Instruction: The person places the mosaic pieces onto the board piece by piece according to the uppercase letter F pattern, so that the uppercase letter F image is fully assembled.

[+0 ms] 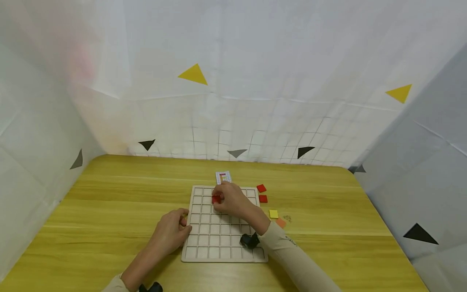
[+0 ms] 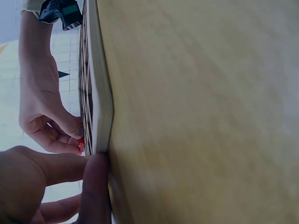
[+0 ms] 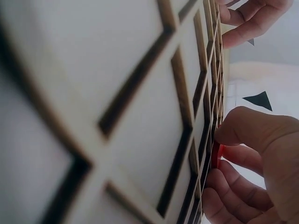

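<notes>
A pale wooden grid board (image 1: pixel 214 252) with square cells lies flat on the table. Over its upper part, my right hand (image 1: pixel 233 198) pinches a red square tile (image 1: pixel 216 199) between thumb and fingers. Seen from the right wrist, the red tile (image 3: pixel 216 155) is right at the grid, with the fingertips around it partly hiding it. My left hand (image 1: pixel 170 230) holds the board's left edge; in the left wrist view its fingertips (image 2: pixel 96 170) meet on the wooden rim (image 2: pixel 103 102).
Beyond the board lies a small printed pattern card (image 1: pixel 223 177), partly behind the right hand. Right of the board are two red tiles (image 1: pixel 261 188), a yellow tile (image 1: pixel 273 213) and an orange tile (image 1: pixel 281 222). White sheeting with triangles encloses the wooden table (image 1: pixel 120 190).
</notes>
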`<move>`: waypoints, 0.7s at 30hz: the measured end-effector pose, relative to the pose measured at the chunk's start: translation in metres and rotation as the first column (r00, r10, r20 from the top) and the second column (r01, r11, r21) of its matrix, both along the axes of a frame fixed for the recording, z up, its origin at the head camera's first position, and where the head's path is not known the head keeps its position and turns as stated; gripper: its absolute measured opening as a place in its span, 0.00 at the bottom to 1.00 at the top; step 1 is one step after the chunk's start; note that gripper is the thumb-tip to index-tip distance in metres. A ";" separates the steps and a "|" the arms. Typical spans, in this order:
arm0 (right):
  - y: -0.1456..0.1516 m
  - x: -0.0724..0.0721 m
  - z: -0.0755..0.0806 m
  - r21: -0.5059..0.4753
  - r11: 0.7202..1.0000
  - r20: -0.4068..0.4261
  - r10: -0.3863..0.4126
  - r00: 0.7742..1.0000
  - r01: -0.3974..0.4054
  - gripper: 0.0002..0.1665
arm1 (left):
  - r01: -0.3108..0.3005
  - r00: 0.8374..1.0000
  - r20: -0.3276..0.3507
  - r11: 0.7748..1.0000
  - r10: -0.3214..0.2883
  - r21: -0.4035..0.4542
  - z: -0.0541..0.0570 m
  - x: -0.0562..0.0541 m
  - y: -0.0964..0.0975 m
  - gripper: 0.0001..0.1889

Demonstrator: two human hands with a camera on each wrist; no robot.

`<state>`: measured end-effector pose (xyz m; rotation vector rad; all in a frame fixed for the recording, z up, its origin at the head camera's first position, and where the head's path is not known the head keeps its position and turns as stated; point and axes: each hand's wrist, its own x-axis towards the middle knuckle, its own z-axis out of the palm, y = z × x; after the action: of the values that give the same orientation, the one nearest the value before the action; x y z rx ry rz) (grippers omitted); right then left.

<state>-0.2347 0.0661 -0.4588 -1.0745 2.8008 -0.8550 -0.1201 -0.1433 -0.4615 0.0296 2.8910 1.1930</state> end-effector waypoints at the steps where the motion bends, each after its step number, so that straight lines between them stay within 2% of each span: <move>1: 0.000 0.000 0.000 0.003 1.000 0.003 0.000 1.000 0.000 0.11 | -0.001 1.000 0.001 1.000 0.001 -0.001 0.000 0.000 0.000 0.21; 12: 0.003 0.001 0.001 0.006 1.000 0.031 -0.018 0.999 0.018 0.11 | -0.004 1.000 0.005 1.000 0.004 -0.002 0.000 0.000 0.001 0.21; 21: 0.016 0.010 0.006 -0.012 1.000 -0.018 -0.006 1.000 0.006 0.08 | -0.007 1.000 0.006 1.000 0.007 0.000 0.000 0.000 0.000 0.22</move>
<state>-0.2248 0.0820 -0.4527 -1.0814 2.8186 -0.8687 -0.1200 -0.1432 -0.4611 0.0152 2.8886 1.1921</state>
